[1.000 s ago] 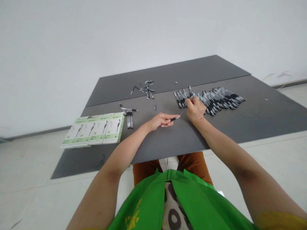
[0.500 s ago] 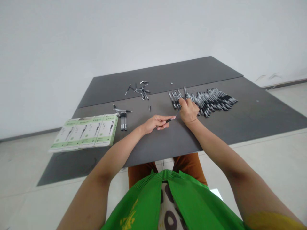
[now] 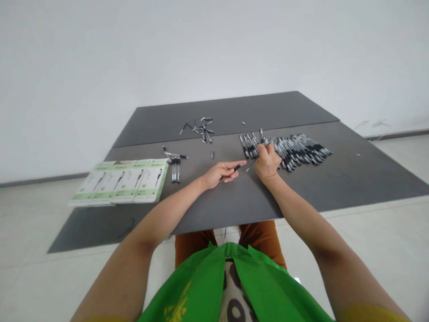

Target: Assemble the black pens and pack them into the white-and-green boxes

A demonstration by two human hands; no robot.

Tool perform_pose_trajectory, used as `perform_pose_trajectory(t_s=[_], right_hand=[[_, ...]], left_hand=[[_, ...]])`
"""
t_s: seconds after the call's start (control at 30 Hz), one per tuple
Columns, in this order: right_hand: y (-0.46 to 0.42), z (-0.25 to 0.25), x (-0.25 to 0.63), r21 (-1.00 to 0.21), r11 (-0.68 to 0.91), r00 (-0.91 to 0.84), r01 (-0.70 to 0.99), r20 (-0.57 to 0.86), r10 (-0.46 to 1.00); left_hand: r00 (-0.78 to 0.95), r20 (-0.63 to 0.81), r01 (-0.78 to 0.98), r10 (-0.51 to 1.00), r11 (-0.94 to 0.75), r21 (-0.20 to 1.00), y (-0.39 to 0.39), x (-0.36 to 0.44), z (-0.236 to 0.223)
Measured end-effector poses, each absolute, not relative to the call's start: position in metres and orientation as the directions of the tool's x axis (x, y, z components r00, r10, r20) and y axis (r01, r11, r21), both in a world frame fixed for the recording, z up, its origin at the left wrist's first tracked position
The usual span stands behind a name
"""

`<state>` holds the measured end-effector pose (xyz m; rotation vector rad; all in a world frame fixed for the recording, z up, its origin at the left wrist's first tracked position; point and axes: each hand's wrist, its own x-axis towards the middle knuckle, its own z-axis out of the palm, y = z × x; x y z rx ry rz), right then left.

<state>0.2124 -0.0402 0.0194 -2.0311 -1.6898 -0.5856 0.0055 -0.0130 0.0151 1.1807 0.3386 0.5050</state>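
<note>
My left hand (image 3: 219, 174) is closed around a pen barrel (image 3: 237, 167), its black grip end pointing right past my fingertips. Just to the right, my right hand (image 3: 268, 161) pinches a thin pen refill (image 3: 251, 166); its lower end sticks out toward the left hand, a short distance from the barrel. Beyond and beside my right hand lies a wide row of clear pens with black grips (image 3: 301, 150), partly hidden by that hand.
Green and white pen boxes (image 3: 147, 181) lie on the dark table (image 3: 214, 210) at left. Beside them are a few upright-aligned pens (image 3: 175, 170) and crossed loose ones (image 3: 176, 155). Farther back sit scattered pen parts (image 3: 205, 130), a single cap (image 3: 212, 154) and a small tip (image 3: 243, 123).
My right hand has drawn slightly away from the left, and more of the thin refill shows in its grasp. The left hand keeps its hold on the barrel. The view has tilted slightly.
</note>
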Motion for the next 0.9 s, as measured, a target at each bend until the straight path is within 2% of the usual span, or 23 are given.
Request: perform_pose_trajectory(t_s=[0.07, 0.17, 0.27, 0.33, 0.4, 0.47, 0.57, 0.67, 0.77, 0.83, 0.9], right_hand=[[-0.037, 0.017, 0.206, -0.038, -0.141, 0.137, 0.989, 0.583, 0.801], [-0.034, 0.012, 0.197, -0.013, -0.067, 0.061, 0.998, 0.611, 0.789], [-0.036, 0.011, 0.19, -0.054, -0.001, 0.036, 0.999, 0.65, 0.76], [-0.041, 0.015, 0.188, -0.156, 0.026, 0.092, 0.987, 0.703, 0.705], [-0.047, 0.02, 0.187, -0.319, 0.071, 0.209, 0.945, 0.758, 0.618], [-0.054, 0.022, 0.186, -0.469, 0.139, 0.313, 0.872, 0.754, 0.577], [-0.06, 0.018, 0.179, -0.576, 0.249, 0.277, 0.779, 0.672, 0.687], [-0.062, 0.008, 0.167, -0.663, 0.304, 0.15, 0.683, 0.536, 0.831], [-0.061, 0.004, 0.158, -0.743, 0.255, 0.17, 0.619, 0.443, 0.88], [-0.06, 0.004, 0.159, -0.813, 0.224, 0.236, 0.538, 0.4, 0.886], [-0.057, 0.006, 0.164, -0.908, 0.211, 0.311, 0.361, 0.33, 0.891]], left_hand=[[0.812, 0.013, -0.223, 0.583, 0.291, 0.93, -0.014, 0.009, 0.016], [0.821, -0.025, -0.143, 0.57, 0.247, 0.958, -0.018, 0.019, 0.017], [0.812, -0.026, -0.1, 0.583, 0.183, 0.978, -0.019, 0.025, 0.015], [0.772, -0.002, -0.142, 0.635, 0.176, 0.974, -0.015, 0.023, 0.012], [0.722, 0.009, -0.183, 0.691, 0.179, 0.967, -0.009, 0.017, 0.011], [0.673, 0.003, -0.201, 0.74, 0.179, 0.963, -0.003, 0.011, 0.01], [0.633, -0.018, -0.132, 0.774, 0.131, 0.983, -0.002, 0.01, 0.011], [0.646, 0.07, 0.035, 0.76, -0.121, 0.992, -0.009, 0.015, 0.012], [0.665, 0.159, 0.139, 0.73, -0.33, 0.934, -0.016, 0.019, 0.011], [0.693, 0.142, 0.126, 0.707, -0.312, 0.942, -0.016, 0.018, 0.01], [0.731, 0.103, 0.083, 0.674, -0.238, 0.968, -0.014, 0.016, 0.009]])
